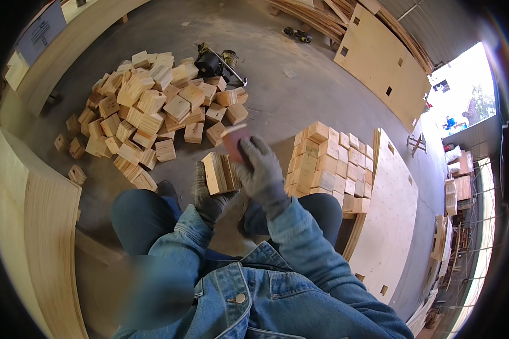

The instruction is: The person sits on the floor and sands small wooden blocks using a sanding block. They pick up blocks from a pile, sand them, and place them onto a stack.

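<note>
My left hand (208, 198), in a grey work glove, grips a pale wooden block (214, 174) from below and from its left side, between my knees. My right hand (264, 174), gloved too, is closed around a flat reddish-brown piece (236, 142) that looks like a sanding block. It is held upright just above the wooden block's far right edge, and its outline is slightly blurred. Whether the two touch I cannot tell.
A loose heap of wooden blocks (147, 107) lies on the concrete floor ahead to the left. Behind it sits a black power tool (210, 63). Stacked blocks (328, 164) stand by my right knee, beside a long plywood panel (387, 209). Thick laminated timber (39, 226) borders my left.
</note>
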### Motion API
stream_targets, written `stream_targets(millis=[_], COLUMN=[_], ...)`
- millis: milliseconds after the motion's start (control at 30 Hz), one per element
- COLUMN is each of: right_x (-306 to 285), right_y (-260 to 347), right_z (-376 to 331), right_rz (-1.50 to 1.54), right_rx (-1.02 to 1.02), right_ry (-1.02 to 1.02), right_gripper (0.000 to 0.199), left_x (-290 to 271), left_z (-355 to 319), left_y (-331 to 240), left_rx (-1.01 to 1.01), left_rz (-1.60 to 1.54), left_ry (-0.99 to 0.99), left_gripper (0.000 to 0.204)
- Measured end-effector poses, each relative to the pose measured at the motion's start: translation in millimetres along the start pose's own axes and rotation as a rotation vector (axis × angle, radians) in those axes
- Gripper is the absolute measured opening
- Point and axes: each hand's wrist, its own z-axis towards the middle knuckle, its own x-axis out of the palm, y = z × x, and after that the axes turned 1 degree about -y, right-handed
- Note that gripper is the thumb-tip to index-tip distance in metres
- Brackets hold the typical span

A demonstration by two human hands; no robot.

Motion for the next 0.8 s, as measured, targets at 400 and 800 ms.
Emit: stream_targets(millis=[400,800], right_x=[-14.8,-12.0], right_y=[36.0,50.4], right_z=[-50.0,-72.4], right_rz=[-0.027,0.013], right_rx=[-0.108,-0.193], right_ry=[0.117,0.095], right_gripper=[0.059,0.061], left_x=[-30.0,-92.4], left_z=[16.0,37.2], left_y=[-0.2,-2.8], left_rx=[0.195,0.352], left_rz=[0.396,0.671], left_ry=[0.113,0.258], left_gripper=[0.07,0.063])
